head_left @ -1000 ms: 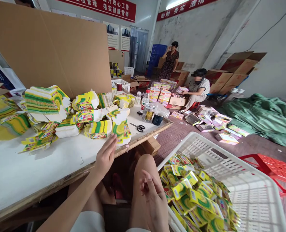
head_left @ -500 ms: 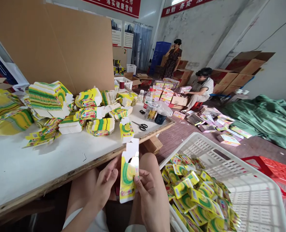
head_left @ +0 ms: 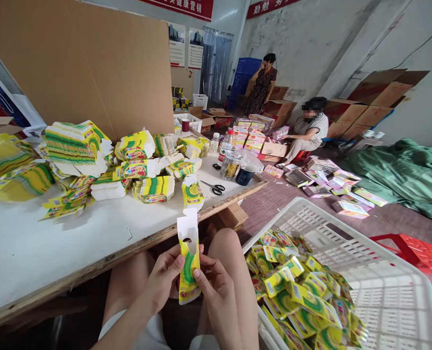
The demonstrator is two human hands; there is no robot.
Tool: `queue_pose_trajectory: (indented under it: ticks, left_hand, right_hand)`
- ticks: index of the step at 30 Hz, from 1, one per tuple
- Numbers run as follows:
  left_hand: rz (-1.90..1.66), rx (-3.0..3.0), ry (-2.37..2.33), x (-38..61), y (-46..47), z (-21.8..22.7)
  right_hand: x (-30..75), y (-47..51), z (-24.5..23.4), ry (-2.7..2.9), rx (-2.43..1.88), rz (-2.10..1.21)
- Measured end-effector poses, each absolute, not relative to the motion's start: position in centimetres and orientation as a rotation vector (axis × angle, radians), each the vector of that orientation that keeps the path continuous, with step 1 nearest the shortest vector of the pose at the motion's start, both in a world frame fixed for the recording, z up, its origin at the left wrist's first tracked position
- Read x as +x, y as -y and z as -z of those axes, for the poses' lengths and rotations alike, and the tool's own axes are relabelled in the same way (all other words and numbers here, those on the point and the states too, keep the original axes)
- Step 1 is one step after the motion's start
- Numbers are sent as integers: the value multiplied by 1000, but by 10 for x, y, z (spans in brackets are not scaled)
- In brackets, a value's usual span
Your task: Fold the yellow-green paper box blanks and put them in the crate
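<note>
Between my two hands is a small yellow-and-green cardboard box (head_left: 189,265), upright over my lap, its white top flap standing open. My left hand (head_left: 165,274) grips its left edge with thumb and fingers. On the right edge, lower down, my right hand (head_left: 216,282) pinches it, thumb on the front panel. Just beyond, another such carton (head_left: 193,193) lies at the table edge beside black-handled scissors (head_left: 216,187). Stacks of flat cartons (head_left: 75,146) cover the back of the white table (head_left: 92,248).
At my right stands a white plastic basket (head_left: 394,291) heaped with yellow-green boxes (head_left: 299,296). A red stool (head_left: 416,253) is beyond it. Bottles, a jar (head_left: 231,165) and a dark cup (head_left: 244,176) stand at the table's corner. Two people (head_left: 311,129) are farther back among cartons.
My left hand has moved in and now holds the box's left edge. The box has turned and narrowed in view, and its upper opening has spread. The view has shifted slightly.
</note>
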State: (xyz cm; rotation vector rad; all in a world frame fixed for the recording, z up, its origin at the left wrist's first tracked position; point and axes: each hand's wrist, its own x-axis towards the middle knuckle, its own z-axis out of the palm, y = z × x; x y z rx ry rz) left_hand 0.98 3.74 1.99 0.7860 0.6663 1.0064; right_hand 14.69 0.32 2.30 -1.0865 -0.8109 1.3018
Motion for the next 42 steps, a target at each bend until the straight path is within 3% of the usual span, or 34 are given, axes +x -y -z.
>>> queue_pose_trajectory:
  ticks: [6, 14, 24, 35, 42]
  left_hand:
    - [-1037, 839, -921, 17, -37, -22]
    - [-1034, 1102, -1003, 9, -30, -24]
    - [-768, 1079, -774, -6, -23, -28]
    - [-785, 1067, -758, -2, -22, -25]
    - [-836, 1216, -876, -1, -23, -21]
  right_hand:
    - [144, 1, -6, 800, -1133, -1270]
    - [153, -3, -8, 1002, -1229, -993]
    - [186, -5, -22, 1315, -1163, -1165]
    - [185, -11, -29, 1251, -1183, -936]
    - [189, -14, -29, 1326, -1343, -1112]
